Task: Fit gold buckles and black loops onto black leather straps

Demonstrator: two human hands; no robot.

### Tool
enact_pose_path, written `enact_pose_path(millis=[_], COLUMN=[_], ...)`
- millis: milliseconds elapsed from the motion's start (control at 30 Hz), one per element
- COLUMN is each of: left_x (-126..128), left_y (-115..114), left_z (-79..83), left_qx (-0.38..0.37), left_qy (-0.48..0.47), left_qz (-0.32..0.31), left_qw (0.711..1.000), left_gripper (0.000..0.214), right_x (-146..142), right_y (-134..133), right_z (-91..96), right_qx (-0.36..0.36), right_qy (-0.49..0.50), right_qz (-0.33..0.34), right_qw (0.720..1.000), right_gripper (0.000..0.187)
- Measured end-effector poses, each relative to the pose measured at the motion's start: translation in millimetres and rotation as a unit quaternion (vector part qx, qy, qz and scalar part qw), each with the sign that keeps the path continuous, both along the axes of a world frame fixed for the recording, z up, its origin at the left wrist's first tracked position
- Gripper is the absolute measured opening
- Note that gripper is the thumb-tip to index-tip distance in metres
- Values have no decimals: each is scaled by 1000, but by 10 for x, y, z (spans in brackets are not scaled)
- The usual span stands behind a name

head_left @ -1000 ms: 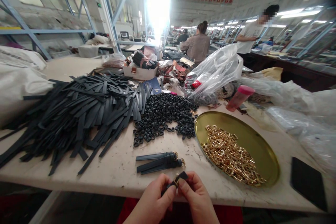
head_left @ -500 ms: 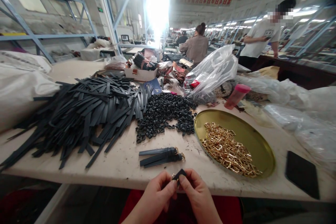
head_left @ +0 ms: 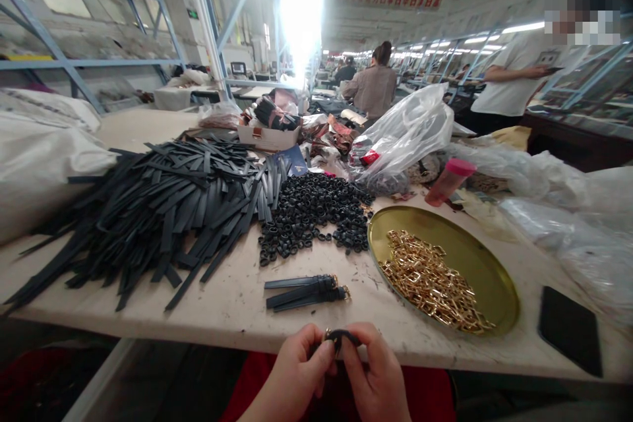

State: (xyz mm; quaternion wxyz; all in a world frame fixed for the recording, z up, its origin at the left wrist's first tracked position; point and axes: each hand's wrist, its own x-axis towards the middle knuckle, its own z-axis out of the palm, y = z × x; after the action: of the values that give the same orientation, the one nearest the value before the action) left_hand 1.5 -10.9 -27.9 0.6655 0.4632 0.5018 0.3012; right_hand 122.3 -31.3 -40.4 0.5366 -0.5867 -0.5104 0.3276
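My left hand (head_left: 307, 357) pinches a black strap (head_left: 345, 335) beside a small gold buckle (head_left: 327, 333), just off the table's front edge. Opposite it, my right hand (head_left: 372, 357) grips the strap's other side, which curves between the two hands. The lower part of the strap is hidden by my fingers. Beyond my hands lie a few finished-looking black straps with gold buckles (head_left: 309, 293). Behind those spreads a heap of small black loops (head_left: 311, 211). To the right, a gold-coloured tray (head_left: 459, 237) holds a pile of gold buckles (head_left: 430, 280).
A large pile of flat black strips (head_left: 168, 211) covers the table's left. A dark flat tablet-like object (head_left: 570, 330) lies at right. Farther back are a pink-lidded container (head_left: 451, 181), clear plastic bags (head_left: 405, 132) and a white box (head_left: 270, 138). A person stands at right.
The strap between my hands has gone from flat to bent, my right fingers having shifted on it. The standing person at right has moved nearer and farther right.
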Motion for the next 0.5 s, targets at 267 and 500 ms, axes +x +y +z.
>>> enact_pose_path(millis=[267,500], left_x=[27,63], left_y=[75,143], left_z=[-26,-96], left_qx=[-23,-28], left_qy=[29,30], left_qz=[-19,-7], left_qw=[999,999], left_gripper=[29,29], right_x=[110,81], right_y=[152,138], right_z=[-83,-131], right_qx=[-148,-48], right_qy=[152,-21], right_qz=[70,-15], right_qw=[975,999], right_gripper=[26,15])
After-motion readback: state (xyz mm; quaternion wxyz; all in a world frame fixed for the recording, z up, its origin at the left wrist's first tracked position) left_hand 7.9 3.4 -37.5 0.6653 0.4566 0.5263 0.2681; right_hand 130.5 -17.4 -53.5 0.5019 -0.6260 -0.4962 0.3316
